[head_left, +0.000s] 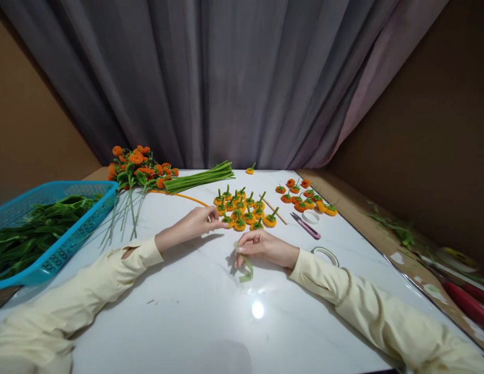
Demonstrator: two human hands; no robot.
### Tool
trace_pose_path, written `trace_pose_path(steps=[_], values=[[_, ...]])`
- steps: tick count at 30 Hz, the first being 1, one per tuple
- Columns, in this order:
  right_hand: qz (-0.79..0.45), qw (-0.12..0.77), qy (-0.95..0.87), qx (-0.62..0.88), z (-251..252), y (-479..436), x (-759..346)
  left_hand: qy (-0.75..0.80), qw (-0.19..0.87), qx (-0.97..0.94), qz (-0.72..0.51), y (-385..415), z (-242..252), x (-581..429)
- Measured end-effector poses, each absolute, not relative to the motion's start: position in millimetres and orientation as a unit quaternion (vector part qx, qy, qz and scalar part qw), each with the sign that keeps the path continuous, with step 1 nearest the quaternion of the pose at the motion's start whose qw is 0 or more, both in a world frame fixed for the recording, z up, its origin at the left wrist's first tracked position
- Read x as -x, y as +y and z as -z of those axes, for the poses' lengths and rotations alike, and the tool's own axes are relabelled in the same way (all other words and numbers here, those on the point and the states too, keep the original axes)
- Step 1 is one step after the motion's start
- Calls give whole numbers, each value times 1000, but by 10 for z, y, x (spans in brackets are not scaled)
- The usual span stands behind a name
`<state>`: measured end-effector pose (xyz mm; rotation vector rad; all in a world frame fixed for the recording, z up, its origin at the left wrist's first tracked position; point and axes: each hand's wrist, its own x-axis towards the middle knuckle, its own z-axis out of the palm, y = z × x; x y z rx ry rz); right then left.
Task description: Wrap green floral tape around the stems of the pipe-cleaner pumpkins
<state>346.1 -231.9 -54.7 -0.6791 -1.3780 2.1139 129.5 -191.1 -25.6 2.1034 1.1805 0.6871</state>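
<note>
My left hand (198, 222) reaches to the near left edge of a cluster of yellow-orange fuzzy flower heads (248, 215) with green stubs pointing up. Its thumb and forefinger look apart, with the tips right beside one flower head (227, 220); whether they touch it I cannot tell. In my right hand (261, 246), a strip of pale green tape (247, 271) is pinched between thumb and fingers, its loose end curling down over the white table (195, 317). A roll of green tape (326, 255) lies beside my right wrist.
A blue basket (56, 259) of green leaves (42, 226) stands at left. Behind lie finished orange flowers (136, 158) and a bundle of green stems (203, 177). To the right are orange flower heads (298, 197), pink-handled scissors (307, 227), a white roll (311, 216) and a thin stick (275, 209).
</note>
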Motion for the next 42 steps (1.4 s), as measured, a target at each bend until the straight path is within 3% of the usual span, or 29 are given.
trace_pose_path(steps=[9,17,21,27,29,37,42], values=[[-794,265,-495,233,535,-2325,-3470,344,186,-878,-275,-1888,650,-1364],[-783,290,-497,235,521,-2333,-3467,374,219,-847,-307,-2020,464,-1374],[-781,245,-534,212,508,-2345,-3499,371,207,-858,-288,-1994,443,-1357],[-837,80,-524,138,499,-2415,-3545,342,251,-846,-323,-1896,611,-1342],[-841,65,-519,139,498,-2425,-3546,346,244,-847,-322,-1902,648,-1346],[-819,111,-542,152,502,-2395,-3522,407,277,-801,-339,-2013,552,-1412],[-740,250,-579,235,505,-2390,-3471,387,337,-788,-339,-2149,541,-1500]])
